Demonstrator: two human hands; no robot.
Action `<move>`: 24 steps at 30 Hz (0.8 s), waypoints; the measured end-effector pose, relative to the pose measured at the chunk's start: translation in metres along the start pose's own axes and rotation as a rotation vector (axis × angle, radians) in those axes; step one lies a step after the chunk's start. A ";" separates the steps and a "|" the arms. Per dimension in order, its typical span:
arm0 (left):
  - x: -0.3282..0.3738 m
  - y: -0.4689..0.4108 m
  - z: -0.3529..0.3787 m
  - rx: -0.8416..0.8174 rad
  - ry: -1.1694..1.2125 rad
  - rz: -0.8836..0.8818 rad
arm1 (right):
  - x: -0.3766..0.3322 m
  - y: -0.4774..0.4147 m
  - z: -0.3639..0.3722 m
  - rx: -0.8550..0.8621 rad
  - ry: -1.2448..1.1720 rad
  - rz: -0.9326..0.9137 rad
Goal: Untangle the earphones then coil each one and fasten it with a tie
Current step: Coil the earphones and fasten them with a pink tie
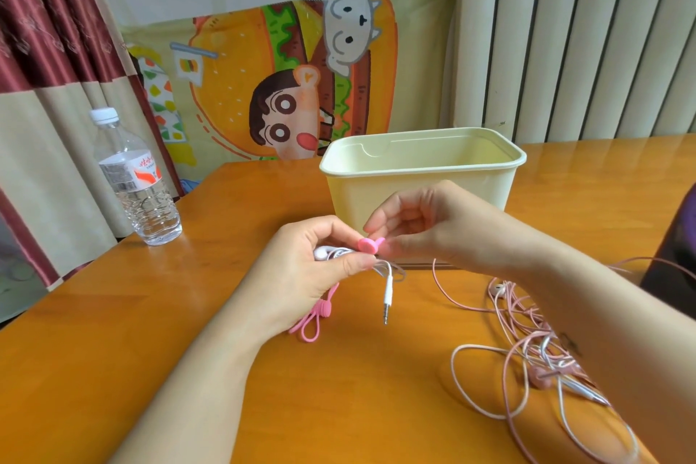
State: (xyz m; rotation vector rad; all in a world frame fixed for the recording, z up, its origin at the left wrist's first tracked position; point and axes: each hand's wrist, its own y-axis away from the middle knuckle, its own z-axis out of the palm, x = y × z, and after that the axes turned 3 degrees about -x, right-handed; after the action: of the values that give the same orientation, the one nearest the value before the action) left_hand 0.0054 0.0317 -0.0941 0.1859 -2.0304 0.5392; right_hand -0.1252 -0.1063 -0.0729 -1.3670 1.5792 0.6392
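**Tie sits just right of the coil**

On the surface (263, 388), the remaining tangle (534, 350) lies near right. Your left hand (301, 275) grips the coiled white earphone (384, 267), its bundle running left to right. Your right hand (425, 230) pinches the pink tie (368, 246), touching the left fingers; wrap across the bundle.

Pink tie (371, 245), white earphones (388, 288), cream bin (422, 185)
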 end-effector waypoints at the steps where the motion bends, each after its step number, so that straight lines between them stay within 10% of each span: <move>1: 0.000 0.000 0.000 -0.005 0.011 -0.002 | -0.001 0.000 0.000 0.008 0.000 -0.013; 15: -0.006 -0.002 -0.003 0.041 -0.057 -0.061 | 0.000 -0.001 0.006 -0.020 -0.282 0.005; 24: -0.001 0.001 -0.002 -0.119 0.252 -0.185 | -0.016 0.007 0.001 -0.098 0.234 -0.047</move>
State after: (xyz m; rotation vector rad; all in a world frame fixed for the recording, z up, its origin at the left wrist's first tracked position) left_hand 0.0068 0.0336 -0.0946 0.2202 -1.7722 0.3086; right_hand -0.1321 -0.0964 -0.0600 -1.5946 1.7128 0.5500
